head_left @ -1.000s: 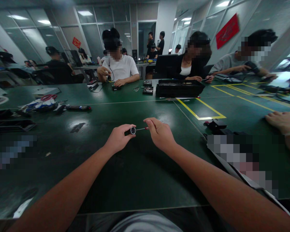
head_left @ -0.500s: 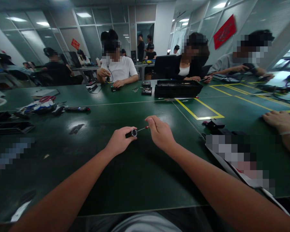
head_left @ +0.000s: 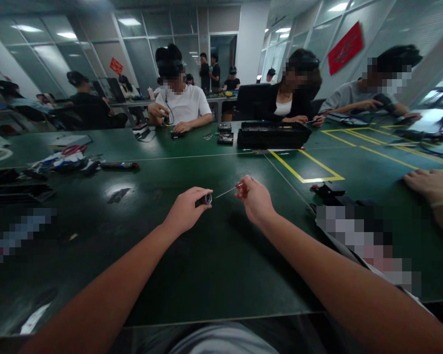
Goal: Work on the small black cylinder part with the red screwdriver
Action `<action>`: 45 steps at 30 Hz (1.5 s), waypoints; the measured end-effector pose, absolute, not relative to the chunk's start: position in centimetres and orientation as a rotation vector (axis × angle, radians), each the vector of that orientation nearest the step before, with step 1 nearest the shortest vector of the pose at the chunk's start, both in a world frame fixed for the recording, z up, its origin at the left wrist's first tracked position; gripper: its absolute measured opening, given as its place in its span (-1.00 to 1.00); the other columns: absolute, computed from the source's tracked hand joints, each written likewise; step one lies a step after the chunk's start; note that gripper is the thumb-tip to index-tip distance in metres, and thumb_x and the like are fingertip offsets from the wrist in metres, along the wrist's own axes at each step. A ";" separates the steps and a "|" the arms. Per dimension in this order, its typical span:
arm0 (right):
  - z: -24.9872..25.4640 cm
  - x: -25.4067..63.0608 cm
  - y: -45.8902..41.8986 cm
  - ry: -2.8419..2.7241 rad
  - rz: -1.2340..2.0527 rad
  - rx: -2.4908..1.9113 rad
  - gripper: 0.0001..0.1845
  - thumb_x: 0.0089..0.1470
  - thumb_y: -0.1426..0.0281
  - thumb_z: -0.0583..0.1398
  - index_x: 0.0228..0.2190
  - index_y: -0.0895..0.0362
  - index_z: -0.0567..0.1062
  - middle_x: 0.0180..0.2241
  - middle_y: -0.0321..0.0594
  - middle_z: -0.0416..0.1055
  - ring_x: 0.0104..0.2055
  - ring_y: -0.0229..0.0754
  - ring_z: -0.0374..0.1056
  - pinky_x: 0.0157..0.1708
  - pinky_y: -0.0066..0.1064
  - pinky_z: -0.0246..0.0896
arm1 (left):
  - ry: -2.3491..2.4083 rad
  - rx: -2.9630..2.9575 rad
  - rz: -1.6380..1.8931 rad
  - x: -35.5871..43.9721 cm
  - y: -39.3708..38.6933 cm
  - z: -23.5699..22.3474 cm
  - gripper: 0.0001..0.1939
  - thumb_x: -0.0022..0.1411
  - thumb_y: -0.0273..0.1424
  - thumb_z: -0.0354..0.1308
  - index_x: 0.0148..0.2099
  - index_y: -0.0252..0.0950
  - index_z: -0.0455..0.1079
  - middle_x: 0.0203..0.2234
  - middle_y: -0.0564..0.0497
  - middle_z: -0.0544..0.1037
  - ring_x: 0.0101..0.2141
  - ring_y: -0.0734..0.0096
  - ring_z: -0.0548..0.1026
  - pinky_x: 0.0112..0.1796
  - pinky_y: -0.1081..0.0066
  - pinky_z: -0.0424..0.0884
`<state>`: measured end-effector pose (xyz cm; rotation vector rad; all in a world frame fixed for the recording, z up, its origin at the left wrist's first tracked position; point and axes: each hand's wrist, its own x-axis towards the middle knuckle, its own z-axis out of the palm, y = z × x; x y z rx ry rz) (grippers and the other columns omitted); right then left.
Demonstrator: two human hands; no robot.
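My left hand (head_left: 186, 210) is closed round a small black cylinder with a silver ring end (head_left: 204, 199), held just above the green table (head_left: 192, 265). My right hand (head_left: 256, 199) pinches the red handle of a thin screwdriver (head_left: 229, 190). Its metal tip points left toward the cylinder's end and stands a short gap away from it. Both hands hover over the middle of the table.
A black tray (head_left: 273, 133) and small black parts (head_left: 225, 138) lie at the far side. Tools and scissors (head_left: 74, 160) sit at left, a black device (head_left: 330, 190) at right. Another person's hand (head_left: 430, 185) rests at the right edge. Several people sit opposite.
My right hand has drawn the screwdriver back to the right and up, so its tip has left the cylinder's end. My left hand has stayed nearly still.
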<state>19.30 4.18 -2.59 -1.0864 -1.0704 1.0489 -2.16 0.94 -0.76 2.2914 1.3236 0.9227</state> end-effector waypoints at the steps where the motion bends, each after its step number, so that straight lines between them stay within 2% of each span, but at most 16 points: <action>1: -2.7 19.4 4.3 -1.041 1.044 -1.090 -0.66 0.20 0.04 0.08 -0.41 0.03 0.34 -0.49 -0.27 0.35 -0.47 -0.18 0.32 -0.35 -0.25 0.36 | 1.337 2.283 0.898 -2.1 1.0 -0.8 -0.61 0.23 -0.49 0.30 0.11 -0.20 0.51 0.01 -0.07 0.58 0.02 0.20 0.52 0.09 0.13 0.43; 5: -2.1 19.2 3.7 -1.060 1.008 -1.050 -0.75 0.17 0.14 0.15 -0.34 0.07 0.41 -0.40 -0.24 0.42 -0.38 -0.20 0.35 -0.30 -0.30 0.34 | 1.344 2.257 0.873 -2.2 1.1 -1.3 -0.62 0.24 -0.47 0.30 0.11 -0.21 0.51 -0.01 -0.06 0.58 0.00 0.20 0.52 0.07 0.15 0.43; 15: -1.4 18.6 2.3 -1.333 0.862 -1.032 -0.72 0.25 0.15 0.15 -0.27 0.12 0.45 -0.36 -0.21 0.52 -0.34 -0.20 0.42 -0.27 -0.29 0.32 | 1.376 2.220 0.916 -2.1 0.7 -1.2 -0.58 0.23 -0.43 0.32 0.14 -0.21 0.50 -0.02 -0.05 0.60 -0.03 0.21 0.54 0.02 0.22 0.45; 18: -0.5 18.7 1.6 -1.398 0.768 -1.085 -0.69 0.24 0.12 0.16 -0.29 0.11 0.47 -0.41 -0.23 0.52 -0.37 -0.18 0.43 -0.31 -0.30 0.30 | 1.409 2.209 0.927 -2.2 0.6 -1.1 -0.57 0.22 -0.45 0.33 0.14 -0.22 0.49 -0.01 -0.05 0.60 -0.01 0.21 0.54 0.06 0.21 0.43; 21: 0.4 19.0 1.0 -1.523 0.636 -1.230 -0.63 0.18 0.05 0.22 -0.43 0.09 0.46 -0.55 -0.29 0.42 -0.50 -0.20 0.32 -0.46 -0.33 0.17 | 1.409 2.215 0.945 -2.2 0.7 -1.2 -0.57 0.21 -0.46 0.34 0.14 -0.23 0.50 0.01 -0.05 0.60 0.02 0.22 0.53 0.11 0.20 0.40; 25: 0.6 19.3 0.8 -1.669 0.632 -1.114 -0.82 0.25 0.24 0.15 -0.24 0.08 0.47 -0.41 -0.27 0.48 -0.42 -0.20 0.35 -0.41 -0.34 0.18 | 1.413 2.217 0.941 -2.4 0.8 -1.3 -0.57 0.21 -0.48 0.34 0.14 -0.23 0.50 0.01 -0.06 0.60 0.02 0.21 0.53 0.11 0.18 0.41; 27: 0.5 19.3 0.8 -1.730 0.630 -1.057 -0.84 0.27 0.31 0.11 -0.17 0.07 0.45 -0.35 -0.27 0.49 -0.37 -0.20 0.37 -0.36 -0.35 0.20 | 1.423 2.213 0.939 -2.5 0.8 -1.4 -0.57 0.21 -0.49 0.33 0.14 -0.23 0.50 0.01 -0.06 0.60 0.03 0.20 0.53 0.11 0.17 0.41; 31: 0.5 19.1 0.5 -1.748 0.542 -1.133 -0.70 0.33 0.17 0.06 -0.30 0.06 0.48 -0.52 -0.33 0.37 -0.50 -0.23 0.26 -0.47 -0.36 0.06 | 1.405 2.219 0.948 -2.4 0.7 -1.4 -0.57 0.21 -0.49 0.33 0.13 -0.25 0.50 0.01 -0.07 0.60 0.03 0.21 0.53 0.11 0.18 0.42; 34: 0.5 18.8 0.2 -1.705 0.500 -1.160 -0.71 0.34 0.20 0.04 -0.28 0.06 0.47 -0.51 -0.33 0.37 -0.51 -0.23 0.26 -0.46 -0.34 0.05 | 1.377 2.230 0.936 -2.3 0.6 -1.3 -0.58 0.21 -0.49 0.34 0.12 -0.25 0.51 0.00 -0.06 0.60 0.02 0.21 0.54 0.10 0.18 0.42; 37: 0.1 18.4 0.4 -1.606 0.599 -1.101 -0.81 0.29 0.27 0.06 -0.14 0.05 0.40 -0.40 -0.29 0.45 -0.42 -0.20 0.33 -0.37 -0.32 0.16 | 1.391 2.222 0.951 -2.3 0.6 -1.2 -0.58 0.20 -0.50 0.34 0.12 -0.26 0.51 0.00 -0.07 0.60 0.02 0.21 0.54 0.11 0.17 0.42; 40: -0.6 18.1 1.2 -1.401 0.820 -1.005 -0.81 0.22 0.20 0.14 -0.22 0.05 0.42 -0.34 -0.25 0.47 -0.32 -0.17 0.37 -0.25 -0.28 0.26 | 1.380 2.237 0.979 -2.4 0.5 -1.0 -0.57 0.21 -0.49 0.34 0.14 -0.24 0.50 0.00 -0.06 0.59 0.02 0.23 0.53 0.10 0.17 0.43; 43: -1.4 18.3 2.4 -1.058 1.135 -0.972 -0.71 0.16 0.08 0.17 -0.36 0.04 0.44 -0.45 -0.30 0.38 -0.44 -0.21 0.30 -0.33 -0.29 0.30 | 1.338 2.285 0.968 -2.4 0.5 -0.8 -0.56 0.24 -0.50 0.31 0.17 -0.21 0.47 0.03 -0.05 0.57 0.04 0.25 0.51 0.11 0.16 0.42; 45: -1.9 18.6 3.2 -0.896 1.186 -1.027 -0.70 0.13 0.09 0.20 -0.44 0.04 0.41 -0.55 -0.37 0.28 -0.54 -0.25 0.19 -0.41 -0.32 0.27 | 1.371 2.277 0.918 -2.4 0.7 -0.8 -0.56 0.25 -0.51 0.30 0.17 -0.22 0.47 0.05 -0.06 0.56 0.06 0.24 0.50 0.12 0.16 0.41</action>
